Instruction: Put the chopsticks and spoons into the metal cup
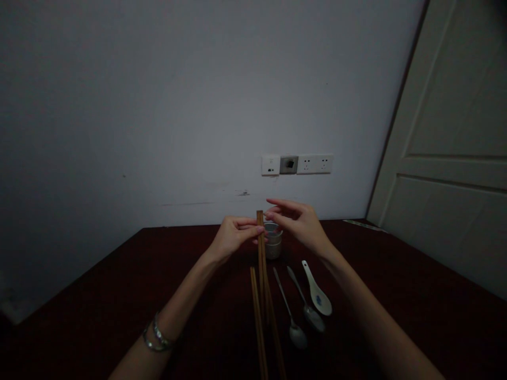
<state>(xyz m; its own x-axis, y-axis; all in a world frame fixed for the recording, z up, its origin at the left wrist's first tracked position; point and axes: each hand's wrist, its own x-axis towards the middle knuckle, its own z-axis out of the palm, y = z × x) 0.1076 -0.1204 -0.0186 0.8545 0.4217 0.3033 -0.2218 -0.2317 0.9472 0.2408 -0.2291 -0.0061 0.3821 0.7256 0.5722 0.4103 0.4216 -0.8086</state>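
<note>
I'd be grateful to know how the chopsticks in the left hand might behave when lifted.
The held chopsticks look straight, so they are probably stiff. They appear thin and wooden, so likely light for their length. Since the left hand pinches them near one end, they might swing or splay.

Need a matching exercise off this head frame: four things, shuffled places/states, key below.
1. left hand
2. white spoon
3. pale round container
4. bangle

A. standing on the table, beyond the spoons
B. around the left forearm
C. holding chopsticks near their upper end
D. lying to the right of both metal spoons

Pairs: 1-C, 2-D, 3-A, 4-B
</note>
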